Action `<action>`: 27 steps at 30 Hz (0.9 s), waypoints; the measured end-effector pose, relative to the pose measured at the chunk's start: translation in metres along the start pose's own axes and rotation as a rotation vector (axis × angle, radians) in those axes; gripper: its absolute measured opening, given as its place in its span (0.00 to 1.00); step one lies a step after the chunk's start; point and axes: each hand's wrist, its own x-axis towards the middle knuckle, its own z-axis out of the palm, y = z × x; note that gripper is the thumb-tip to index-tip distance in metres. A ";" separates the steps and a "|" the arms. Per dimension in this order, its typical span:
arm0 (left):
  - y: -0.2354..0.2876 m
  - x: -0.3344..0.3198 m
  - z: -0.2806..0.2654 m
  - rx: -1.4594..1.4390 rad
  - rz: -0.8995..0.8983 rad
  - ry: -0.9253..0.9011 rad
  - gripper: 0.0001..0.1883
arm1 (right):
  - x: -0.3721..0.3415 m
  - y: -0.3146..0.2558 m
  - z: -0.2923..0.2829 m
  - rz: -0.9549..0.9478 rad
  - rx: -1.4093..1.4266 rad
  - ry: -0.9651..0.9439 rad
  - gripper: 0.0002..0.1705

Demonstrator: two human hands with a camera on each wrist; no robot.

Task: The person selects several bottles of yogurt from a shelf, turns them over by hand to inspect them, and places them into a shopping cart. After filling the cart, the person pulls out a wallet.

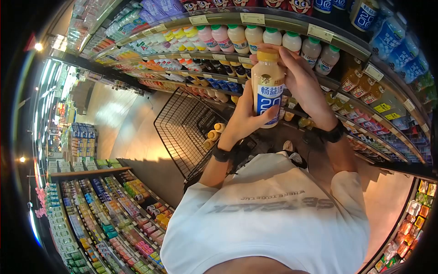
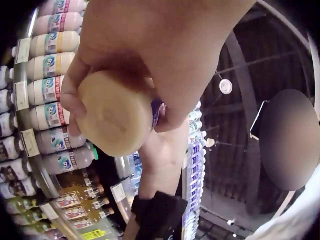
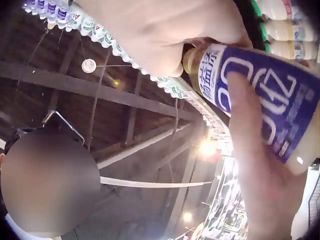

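With the left hand [image 1: 245, 114], grips the bottle [image 1: 268, 86] between fingers and thumb; with the right hand [image 1: 305, 77], reaches behind its yellow cap [image 1: 267, 55], impossible to say whether pinching. Seems finished with lifting, not with setting down. Shows, leftward of both hands, a cart [image 1: 180, 132] carrying bottles [image 1: 213, 135].

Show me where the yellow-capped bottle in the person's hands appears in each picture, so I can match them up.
Head: the yellow-capped bottle is above and right of centre.
Left wrist: left of centre, base toward the camera.
Right wrist: upper right, tilted, blue label showing.
Shared landmark: the shelved green-capped bottles, at upper middle, left and upper right respectively.
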 end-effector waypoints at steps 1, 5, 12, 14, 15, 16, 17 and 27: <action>0.001 -0.001 -0.003 -0.017 -0.002 -0.013 0.44 | -0.004 -0.001 0.001 0.028 0.048 0.021 0.31; 0.004 -0.001 -0.006 -0.136 -0.045 -0.103 0.48 | -0.020 -0.020 0.001 -0.123 -0.179 -0.078 0.27; 0.004 -0.008 -0.021 -0.279 -0.131 -0.273 0.47 | -0.021 -0.027 0.007 -0.140 0.032 -0.341 0.38; 0.010 -0.005 -0.020 -0.104 -0.066 -0.246 0.45 | -0.022 -0.024 0.011 -0.164 -0.016 -0.333 0.39; 0.015 -0.001 -0.018 0.000 0.005 -0.182 0.44 | -0.023 -0.023 0.015 -0.173 -0.038 -0.332 0.39; 0.020 0.004 -0.014 0.105 0.075 -0.113 0.44 | -0.027 -0.024 0.024 -0.120 -0.077 -0.250 0.40; 0.021 0.008 -0.011 0.212 0.143 -0.042 0.43 | -0.027 -0.022 0.029 -0.124 -0.130 -0.203 0.39; 0.020 0.001 -0.008 -0.015 -0.036 0.123 0.35 | -0.014 -0.005 0.037 -0.090 -0.246 -0.117 0.36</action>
